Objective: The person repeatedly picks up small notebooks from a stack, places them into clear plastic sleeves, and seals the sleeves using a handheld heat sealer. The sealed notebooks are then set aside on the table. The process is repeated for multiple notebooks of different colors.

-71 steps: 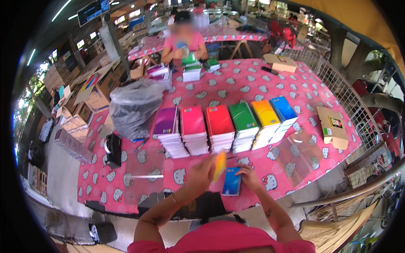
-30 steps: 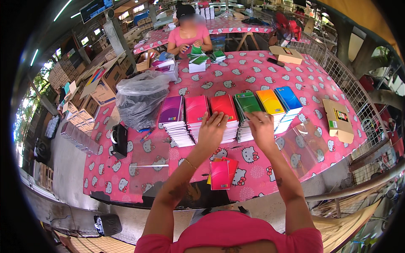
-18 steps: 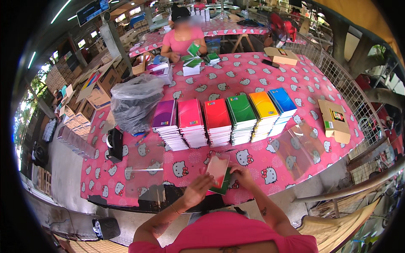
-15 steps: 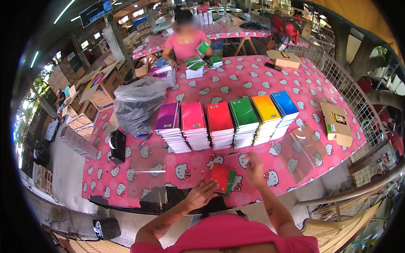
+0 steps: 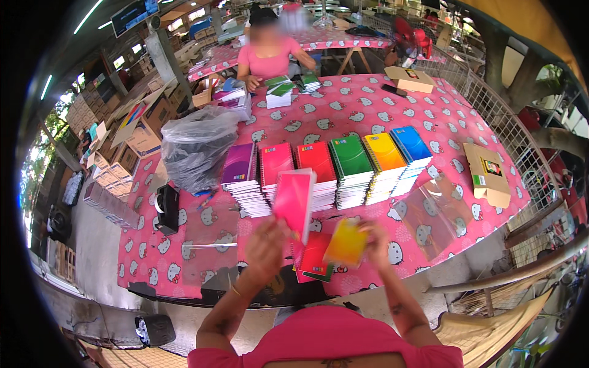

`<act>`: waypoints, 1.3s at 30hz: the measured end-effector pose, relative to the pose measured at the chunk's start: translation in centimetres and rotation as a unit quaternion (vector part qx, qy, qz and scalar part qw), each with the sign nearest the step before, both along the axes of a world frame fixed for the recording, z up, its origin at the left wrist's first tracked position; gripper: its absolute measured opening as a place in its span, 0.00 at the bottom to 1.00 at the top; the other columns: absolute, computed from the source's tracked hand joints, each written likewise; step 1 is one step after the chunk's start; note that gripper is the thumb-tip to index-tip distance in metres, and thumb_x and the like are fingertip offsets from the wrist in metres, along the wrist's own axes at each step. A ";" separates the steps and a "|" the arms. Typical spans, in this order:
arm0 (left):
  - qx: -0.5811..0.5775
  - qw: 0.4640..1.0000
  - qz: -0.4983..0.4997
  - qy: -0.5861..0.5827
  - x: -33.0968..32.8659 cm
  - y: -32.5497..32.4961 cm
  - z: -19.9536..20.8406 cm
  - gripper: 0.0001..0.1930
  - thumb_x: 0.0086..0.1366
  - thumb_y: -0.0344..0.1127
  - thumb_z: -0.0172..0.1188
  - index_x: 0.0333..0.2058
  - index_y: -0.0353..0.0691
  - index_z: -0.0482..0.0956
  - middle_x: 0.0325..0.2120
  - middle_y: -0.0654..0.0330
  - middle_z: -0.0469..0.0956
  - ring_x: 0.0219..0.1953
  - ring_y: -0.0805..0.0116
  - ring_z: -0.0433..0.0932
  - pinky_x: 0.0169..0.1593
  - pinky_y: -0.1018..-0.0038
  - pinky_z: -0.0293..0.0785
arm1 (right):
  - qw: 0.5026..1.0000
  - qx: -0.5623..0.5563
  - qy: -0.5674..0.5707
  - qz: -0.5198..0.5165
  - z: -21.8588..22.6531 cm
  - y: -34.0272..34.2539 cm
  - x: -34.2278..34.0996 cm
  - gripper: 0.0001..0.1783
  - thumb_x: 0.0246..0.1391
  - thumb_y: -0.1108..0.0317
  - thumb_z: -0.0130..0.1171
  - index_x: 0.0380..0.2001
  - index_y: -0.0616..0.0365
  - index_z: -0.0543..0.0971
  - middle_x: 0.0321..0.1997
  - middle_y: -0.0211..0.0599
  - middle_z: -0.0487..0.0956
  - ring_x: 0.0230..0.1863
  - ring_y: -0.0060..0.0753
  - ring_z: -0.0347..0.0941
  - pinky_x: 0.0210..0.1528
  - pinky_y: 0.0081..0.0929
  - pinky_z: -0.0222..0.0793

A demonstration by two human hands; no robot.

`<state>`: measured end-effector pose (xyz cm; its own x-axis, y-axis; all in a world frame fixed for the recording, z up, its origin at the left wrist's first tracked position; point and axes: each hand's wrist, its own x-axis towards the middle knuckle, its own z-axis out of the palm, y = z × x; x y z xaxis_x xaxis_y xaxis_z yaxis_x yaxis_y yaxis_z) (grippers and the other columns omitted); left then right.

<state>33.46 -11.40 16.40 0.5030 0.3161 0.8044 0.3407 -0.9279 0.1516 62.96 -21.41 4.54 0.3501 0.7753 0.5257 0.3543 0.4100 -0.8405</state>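
Observation:
My left hand (image 5: 267, 248) is closed on the lower end of a pink notebook (image 5: 293, 199), which stands tilted up in front of the stacks. With my right hand (image 5: 376, 244) I grip a yellow notebook (image 5: 343, 243), blurred by motion. Under and between them, a red notebook (image 5: 315, 254) lies on the table, with a green edge showing beneath it. Behind stands a row of spiral notebook stacks: purple (image 5: 239, 165), pink (image 5: 270, 158), red (image 5: 314, 156), green (image 5: 351, 154), yellow (image 5: 384, 152) and blue (image 5: 411, 145).
Clear plastic sheets (image 5: 211, 245) lie at the left, others (image 5: 432, 214) at the right. A black tape dispenser (image 5: 167, 210) and a grey plastic bag (image 5: 199, 147) stand on the left. Across the table, a person in pink (image 5: 270, 58) sits by more notebooks (image 5: 280, 92). An opened carton (image 5: 486, 175) lies right.
A pink notebook is now in my left hand, lifted off the table. My right hand has taken a yellow notebook. The person opposite no longer holds up a green one.

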 end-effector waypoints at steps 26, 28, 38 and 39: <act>0.016 0.999 -0.007 0.030 0.1 -0.5 -0.4 0.24 0.59 0.22 0.59 0.56 0.37 0.76 0.52 0.50 0.78 0.53 0.49 0.78 0.56 0.60 0.74 | 0.946 -0.062 -0.317 0.020 1.8 -3.3 -5.8 0.11 0.54 0.60 0.66 0.38 0.53 0.82 0.41 0.36 0.79 0.42 0.38 0.75 0.41 0.36 0.71; -0.072 0.985 -0.073 0.139 -0.4 -4.0 -6.8 0.24 0.62 0.27 0.61 0.59 0.40 0.74 0.55 0.50 0.76 0.59 0.49 0.74 0.63 0.57 0.69 | 0.951 -0.078 -0.295 0.057 -1.1 -4.2 -8.9 0.14 0.56 0.60 0.66 0.43 0.54 0.82 0.44 0.36 0.78 0.44 0.35 0.74 0.44 0.32 0.71; -0.668 0.741 0.060 -0.038 0.1 -1.8 -14.5 0.22 0.64 0.40 0.61 0.54 0.37 0.74 0.49 0.52 0.77 0.49 0.59 0.78 0.52 0.61 0.74 | 0.811 -0.296 0.502 0.048 -2.4 -1.6 -10.3 0.26 0.55 0.64 0.69 0.52 0.59 0.70 0.45 0.34 0.77 0.44 0.28 0.78 0.45 0.33 0.78; -0.763 0.640 0.015 -0.088 0.3 -1.5 -14.6 0.21 0.65 0.39 0.60 0.54 0.36 0.74 0.47 0.55 0.78 0.46 0.62 0.79 0.51 0.64 0.75 | 0.809 -0.317 0.493 0.051 -2.5 -0.7 -10.6 0.26 0.54 0.64 0.69 0.53 0.59 0.70 0.44 0.35 0.78 0.42 0.29 0.79 0.43 0.34 0.79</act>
